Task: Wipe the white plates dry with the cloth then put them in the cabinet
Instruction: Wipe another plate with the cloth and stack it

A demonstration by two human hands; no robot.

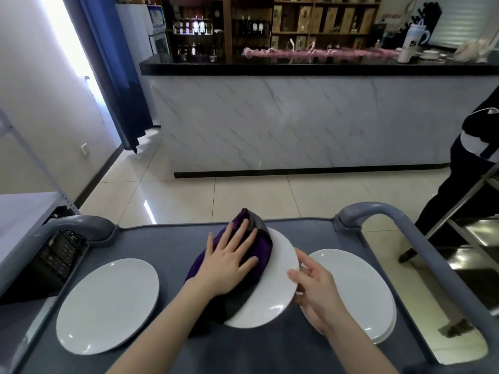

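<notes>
A long white marble-fronted counter (297, 117) with a black top spans the far side of the room, and nearer the camera stands a grey plastic service cart (172, 247) with rounded grey handles at its corners. On the cart's flat top the left white plate (108, 306), round and glossy ceramic, lies alone and untouched, while a stack of white plates (359, 290) of the same kind sits at the right. Between them is the middle white plate (275, 292), its right rim overlapping the stack's left edge. A bunched purple cloth (259, 247) with a grey band covers that plate's left half. The left hand (229, 261) lies flat on the cloth, fingers straight and spread, pressing it down. The right hand (314, 291) grips the middle plate's right rim, thumb on top.
</notes>
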